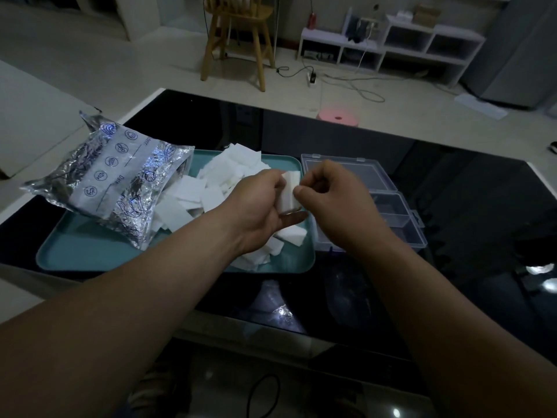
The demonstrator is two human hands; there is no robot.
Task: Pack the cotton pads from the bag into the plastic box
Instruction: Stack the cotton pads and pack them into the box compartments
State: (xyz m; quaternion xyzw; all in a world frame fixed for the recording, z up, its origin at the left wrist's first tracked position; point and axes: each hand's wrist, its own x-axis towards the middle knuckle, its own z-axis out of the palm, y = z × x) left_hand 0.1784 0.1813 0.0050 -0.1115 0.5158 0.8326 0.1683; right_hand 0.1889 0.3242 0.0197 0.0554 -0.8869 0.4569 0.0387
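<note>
A crinkled silver bag (114,179) lies on the left of a teal tray (90,251), its mouth facing right. Several white square cotton pads (229,167) are spilled across the tray. My left hand (262,206) holds a small stack of cotton pads (290,188) above the tray's right edge. My right hand (334,194) pinches the right side of that same stack with thumb and forefinger. The clear plastic box (401,224) stands open just right of the tray, partly hidden behind my right hand.
The tray and box sit on a glossy black table (467,206) with white edging. On the floor beyond are a wooden chair (238,34), a pink stool (337,117), cables and a low white shelf (391,46).
</note>
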